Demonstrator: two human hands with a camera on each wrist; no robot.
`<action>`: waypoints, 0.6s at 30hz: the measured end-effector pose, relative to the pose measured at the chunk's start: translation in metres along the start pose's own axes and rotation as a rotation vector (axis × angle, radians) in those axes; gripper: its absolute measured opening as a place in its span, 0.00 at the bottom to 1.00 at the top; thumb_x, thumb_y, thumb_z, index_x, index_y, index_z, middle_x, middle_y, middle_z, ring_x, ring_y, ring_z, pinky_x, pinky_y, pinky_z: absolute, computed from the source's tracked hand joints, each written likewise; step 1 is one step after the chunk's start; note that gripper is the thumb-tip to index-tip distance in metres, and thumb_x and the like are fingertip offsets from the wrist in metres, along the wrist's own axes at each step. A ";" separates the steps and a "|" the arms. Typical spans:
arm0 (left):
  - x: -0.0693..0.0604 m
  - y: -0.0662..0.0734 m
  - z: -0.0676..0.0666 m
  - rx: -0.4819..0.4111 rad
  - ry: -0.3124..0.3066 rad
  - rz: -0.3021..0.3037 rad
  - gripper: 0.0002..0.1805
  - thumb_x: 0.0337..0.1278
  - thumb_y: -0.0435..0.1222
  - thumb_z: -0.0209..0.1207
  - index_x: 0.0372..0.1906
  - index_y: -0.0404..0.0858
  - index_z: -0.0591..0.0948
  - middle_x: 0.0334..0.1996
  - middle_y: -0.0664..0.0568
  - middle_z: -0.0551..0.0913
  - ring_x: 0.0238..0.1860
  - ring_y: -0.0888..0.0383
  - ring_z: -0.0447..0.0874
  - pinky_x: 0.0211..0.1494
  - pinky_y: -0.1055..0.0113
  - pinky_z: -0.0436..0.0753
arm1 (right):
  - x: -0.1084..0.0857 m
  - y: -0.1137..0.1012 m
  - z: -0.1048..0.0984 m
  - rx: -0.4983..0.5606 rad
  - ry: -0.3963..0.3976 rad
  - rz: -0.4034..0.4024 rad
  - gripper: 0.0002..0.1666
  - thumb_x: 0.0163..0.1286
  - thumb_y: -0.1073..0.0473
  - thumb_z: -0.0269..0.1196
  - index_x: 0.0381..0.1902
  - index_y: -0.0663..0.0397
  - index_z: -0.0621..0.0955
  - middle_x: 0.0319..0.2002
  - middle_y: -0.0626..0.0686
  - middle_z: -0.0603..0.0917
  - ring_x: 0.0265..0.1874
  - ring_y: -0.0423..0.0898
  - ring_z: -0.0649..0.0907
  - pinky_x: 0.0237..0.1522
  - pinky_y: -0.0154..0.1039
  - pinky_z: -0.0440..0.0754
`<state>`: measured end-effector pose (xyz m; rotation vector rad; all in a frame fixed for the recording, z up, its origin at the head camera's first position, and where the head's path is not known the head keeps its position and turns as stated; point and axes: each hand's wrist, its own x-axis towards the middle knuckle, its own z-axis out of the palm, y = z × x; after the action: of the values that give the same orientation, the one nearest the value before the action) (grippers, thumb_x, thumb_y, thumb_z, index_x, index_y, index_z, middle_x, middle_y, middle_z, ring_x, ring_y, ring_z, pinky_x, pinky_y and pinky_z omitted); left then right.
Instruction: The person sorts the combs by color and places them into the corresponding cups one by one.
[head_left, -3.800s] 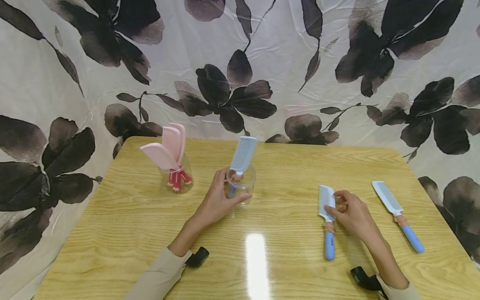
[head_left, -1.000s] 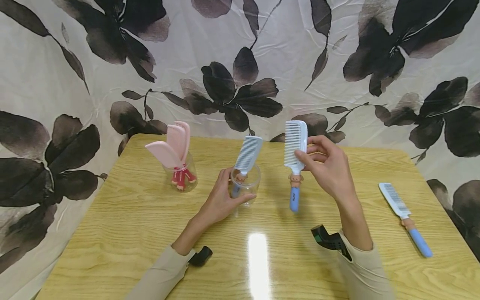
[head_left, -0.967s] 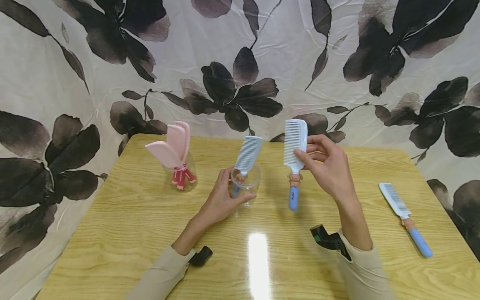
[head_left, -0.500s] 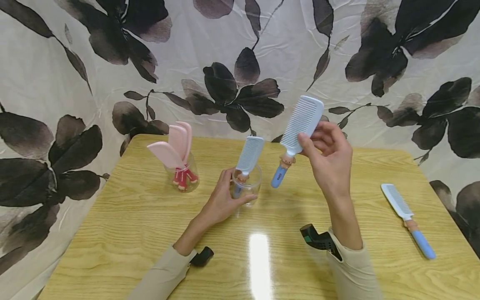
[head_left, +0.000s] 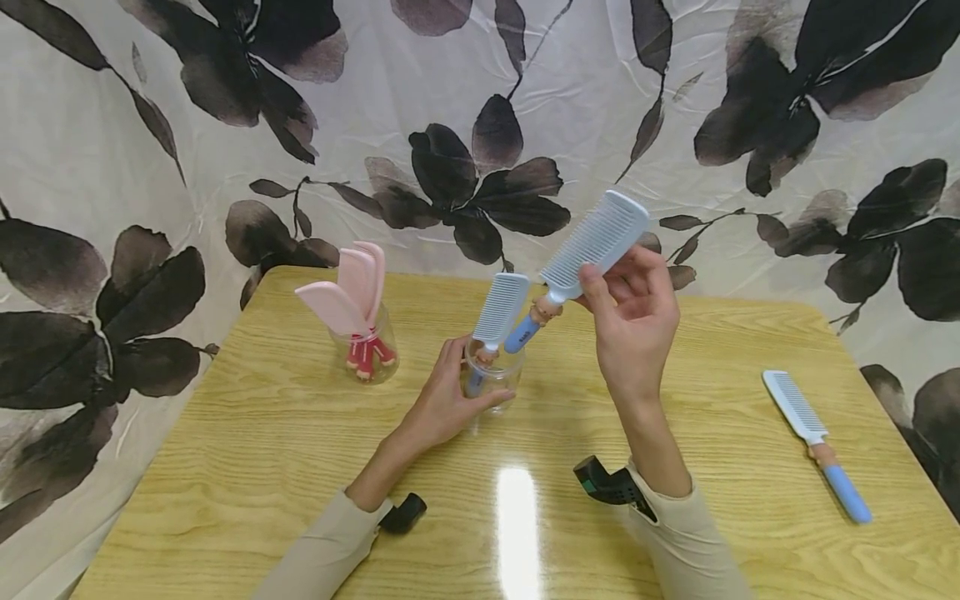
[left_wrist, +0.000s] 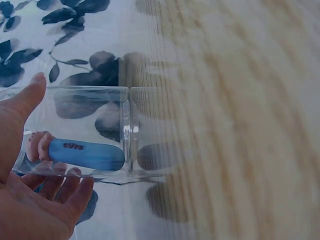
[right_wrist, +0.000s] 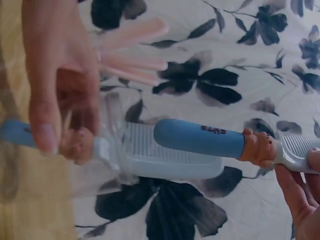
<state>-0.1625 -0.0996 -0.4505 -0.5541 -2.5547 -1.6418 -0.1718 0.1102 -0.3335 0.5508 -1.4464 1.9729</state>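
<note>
My left hand (head_left: 442, 400) holds a clear jar (head_left: 507, 373) standing on the table, thumb in front and fingers round the far side. A light-blue comb (head_left: 501, 307) stands in it, teeth end up, leaning right; the left wrist view shows its blue handle (left_wrist: 87, 155) inside. With thumb and fingers, my right hand (head_left: 636, 321) pinches a second blue comb (head_left: 597, 239) by its toothed part. That comb is tilted, its blue handle (right_wrist: 197, 137) pointing down-left close to the jar's mouth. In the head view the handle's tip is just above the rim.
A third blue comb (head_left: 816, 446) lies on the table (head_left: 285, 500) at the right. Left of my hands stands another clear jar (head_left: 382, 350) holding several pink combs (head_left: 358, 287) with red handles. A floral cloth (head_left: 337, 100) hangs behind the table.
My right hand picked the comb up from the table, raised it and brought it left to the jar, tilting its handle toward the mouth. My left hand stays on the jar.
</note>
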 end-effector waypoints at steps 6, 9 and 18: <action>0.000 0.000 0.000 0.005 -0.014 -0.003 0.46 0.53 0.39 0.77 0.73 0.34 0.63 0.63 0.41 0.67 0.63 0.45 0.71 0.68 0.44 0.73 | -0.009 0.013 0.008 -0.128 -0.136 0.022 0.20 0.68 0.77 0.65 0.56 0.72 0.76 0.46 0.59 0.84 0.44 0.50 0.88 0.42 0.44 0.89; 0.001 0.000 0.000 0.003 -0.012 -0.001 0.46 0.54 0.39 0.77 0.73 0.35 0.63 0.63 0.41 0.67 0.62 0.45 0.71 0.67 0.45 0.73 | -0.012 0.016 0.010 -0.215 -0.219 0.044 0.20 0.67 0.77 0.65 0.56 0.74 0.74 0.46 0.60 0.84 0.42 0.47 0.88 0.40 0.42 0.89; 0.000 0.001 0.000 0.001 -0.006 0.006 0.46 0.54 0.38 0.77 0.73 0.35 0.63 0.62 0.41 0.67 0.62 0.46 0.71 0.67 0.44 0.73 | -0.014 0.021 0.006 -0.363 -0.418 0.158 0.17 0.68 0.71 0.69 0.53 0.66 0.78 0.44 0.59 0.86 0.41 0.50 0.88 0.39 0.41 0.89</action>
<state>-0.1623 -0.0995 -0.4494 -0.5669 -2.5556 -1.6394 -0.1764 0.0966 -0.3550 0.7282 -2.1082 1.7097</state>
